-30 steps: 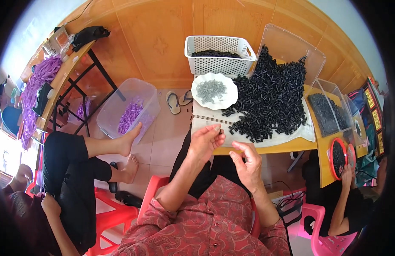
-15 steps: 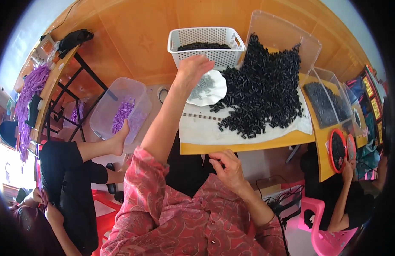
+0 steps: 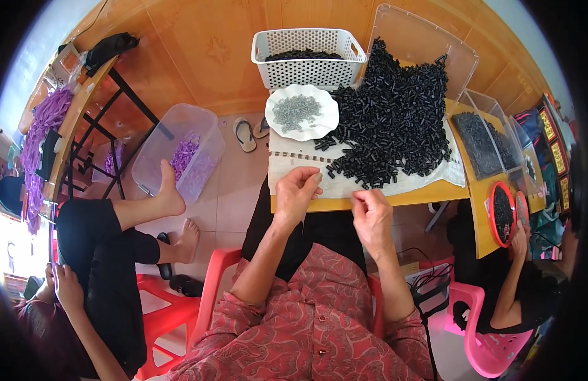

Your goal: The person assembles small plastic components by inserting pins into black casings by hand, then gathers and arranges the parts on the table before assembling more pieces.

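My left hand (image 3: pixel 296 195) is closed in a pinch over the front edge of the yellow table. What sits between its fingertips is too small to make out. To its right, my right hand (image 3: pixel 373 220) is also pinched, just in front of the table edge, and its fingertips hide whatever they grip. The hands are apart. Beyond them on a white cloth (image 3: pixel 294 173) lies a big heap of short black tube-like pieces (image 3: pixel 395 120). A white wavy-rimmed plate (image 3: pixel 317 131) left of the heap holds small grey translucent pieces (image 3: pixel 297 111).
A white perforated basket (image 3: pixel 300 79) with black pieces stands behind the plate. Clear boxes (image 3: pixel 491 152) are at the right. A clear tub (image 3: pixel 202 120) with purple pieces sits on the floor. Seated people flank me; the right one's hand (image 3: pixel 519 238) touches a red-rimmed round container (image 3: pixel 493 219).
My left hand has drawn back from over the plate to the table's front edge. My right hand has shifted a little to the right and forward, and its fingers are now pinched.
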Demonstrator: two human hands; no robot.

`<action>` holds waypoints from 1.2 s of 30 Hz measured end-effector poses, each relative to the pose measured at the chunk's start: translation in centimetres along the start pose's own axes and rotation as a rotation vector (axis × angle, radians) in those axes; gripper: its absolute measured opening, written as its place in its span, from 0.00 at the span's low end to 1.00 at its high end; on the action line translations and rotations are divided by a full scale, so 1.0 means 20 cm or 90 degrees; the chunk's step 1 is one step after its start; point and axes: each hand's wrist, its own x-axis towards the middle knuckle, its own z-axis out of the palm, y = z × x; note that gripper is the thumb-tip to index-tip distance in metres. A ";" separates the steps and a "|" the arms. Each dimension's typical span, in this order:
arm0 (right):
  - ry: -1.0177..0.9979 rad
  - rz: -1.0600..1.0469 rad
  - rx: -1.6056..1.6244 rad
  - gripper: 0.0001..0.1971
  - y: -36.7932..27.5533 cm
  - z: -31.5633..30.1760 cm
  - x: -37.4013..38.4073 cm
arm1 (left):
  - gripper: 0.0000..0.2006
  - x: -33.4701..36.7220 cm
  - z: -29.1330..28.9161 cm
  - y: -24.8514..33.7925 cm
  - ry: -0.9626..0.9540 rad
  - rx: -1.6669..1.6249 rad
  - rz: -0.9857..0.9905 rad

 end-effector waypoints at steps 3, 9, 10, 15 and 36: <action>0.020 0.014 -0.035 0.03 0.06 -0.03 0.03 | 0.10 -0.05 -0.01 -0.01 0.007 0.073 0.011; 0.021 0.037 -0.056 0.03 0.08 0.00 0.06 | 0.11 -0.07 -0.02 -0.03 0.010 0.132 0.063; 0.008 0.042 -0.085 0.02 0.08 0.02 0.07 | 0.10 -0.07 -0.03 -0.04 0.006 0.124 0.066; 0.000 0.043 -0.235 0.08 0.11 0.06 0.08 | 0.10 -0.07 -0.02 -0.03 0.005 0.126 0.066; 0.034 -0.001 -0.164 0.03 0.09 0.06 0.12 | 0.11 0.03 0.07 -0.04 0.039 0.497 0.342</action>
